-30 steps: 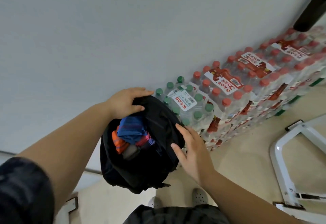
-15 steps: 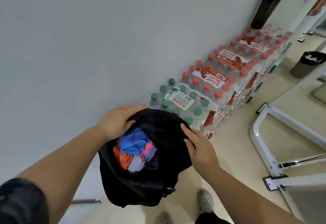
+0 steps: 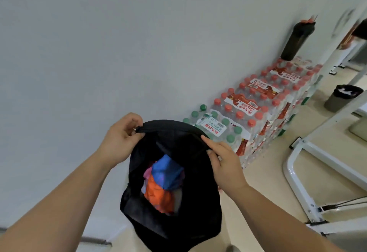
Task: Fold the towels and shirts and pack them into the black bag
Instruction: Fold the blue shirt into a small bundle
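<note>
Limp black bag (image 3: 174, 222), crumpled cloth (image 3: 166, 170) inside

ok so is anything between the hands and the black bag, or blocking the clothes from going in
Nothing visible does. The left hand and the right hand each grip the black bag directly at its rim, with the mouth open. The blue and orange clothes already lie inside it, nothing covering them.

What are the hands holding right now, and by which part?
Both hold the black bag by the rim of its opening: the left hand pinches the far-left edge, and the right hand grips the right edge.
</note>
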The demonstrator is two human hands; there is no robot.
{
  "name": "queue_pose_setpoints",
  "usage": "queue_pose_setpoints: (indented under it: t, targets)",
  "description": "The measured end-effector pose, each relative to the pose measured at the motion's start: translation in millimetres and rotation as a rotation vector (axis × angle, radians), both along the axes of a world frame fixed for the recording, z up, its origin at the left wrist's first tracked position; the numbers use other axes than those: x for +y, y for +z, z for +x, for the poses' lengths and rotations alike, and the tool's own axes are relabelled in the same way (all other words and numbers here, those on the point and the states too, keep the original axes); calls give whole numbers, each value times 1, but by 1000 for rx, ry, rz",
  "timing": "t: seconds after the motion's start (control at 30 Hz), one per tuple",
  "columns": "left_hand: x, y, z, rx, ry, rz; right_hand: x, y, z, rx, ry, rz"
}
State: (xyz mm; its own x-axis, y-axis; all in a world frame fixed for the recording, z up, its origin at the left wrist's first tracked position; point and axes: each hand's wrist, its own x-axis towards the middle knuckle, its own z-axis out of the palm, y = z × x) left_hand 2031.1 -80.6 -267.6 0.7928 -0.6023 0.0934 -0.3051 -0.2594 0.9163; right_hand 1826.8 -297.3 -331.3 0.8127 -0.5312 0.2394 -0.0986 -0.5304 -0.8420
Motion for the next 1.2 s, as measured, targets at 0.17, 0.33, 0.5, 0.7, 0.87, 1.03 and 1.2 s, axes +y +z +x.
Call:
queue_pose_setpoints:
  t: [0.17, 0.33, 0.5, 0.7, 0.87, 1.03, 1.2]
  targets:
    - [21, 39, -24, 7, 86, -100, -5, 59, 2, -30, 104, -90]
    - [20, 88, -57, -38, 147, -173, -37, 117, -7, -45, 252, -34]
    - [-8, 154, -98, -107, 211, -239, -85, 172, -23, -165, 372, -21]
    - [-75, 222, -136, -207, 324, -248, -153, 238, -32, -256, 487, -6]
    - [-125, 250, -152, -252, 427, -292, -209, 286, -23, -264, 518, -146]
    - [-166, 253, -150, -230, 530, -349, -244, 312, 6, -270, 500, -203]
    - [-195, 243, -125, -241, 560, -356, -273, 319, 46, -258, 481, -233]
